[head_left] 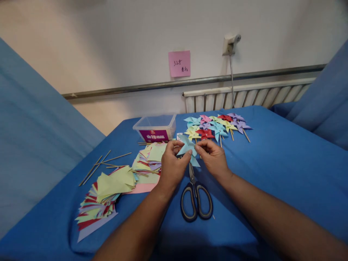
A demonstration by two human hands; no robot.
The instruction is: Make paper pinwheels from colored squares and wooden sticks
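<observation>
Both of my hands hold a light blue paper pinwheel [187, 148] above the blue table [272, 159]. My left hand [172, 164] pinches its left side with thumb and fingers. My right hand [213, 156] pinches its right side near the centre. Directly below the hands lie dark-handled scissors [196, 197], blades pointing away from me. Just beyond my hands sits a cluster of finished coloured pinwheels on sticks [216, 126].
Stacks of coloured paper squares [108, 192] spread at the left, with more paper squares [150, 157] beside my left hand. Thin wooden sticks [102, 165] lie farther left. A clear plastic box [155, 127] with a purple label stands behind. A radiator [244, 96] runs along the wall.
</observation>
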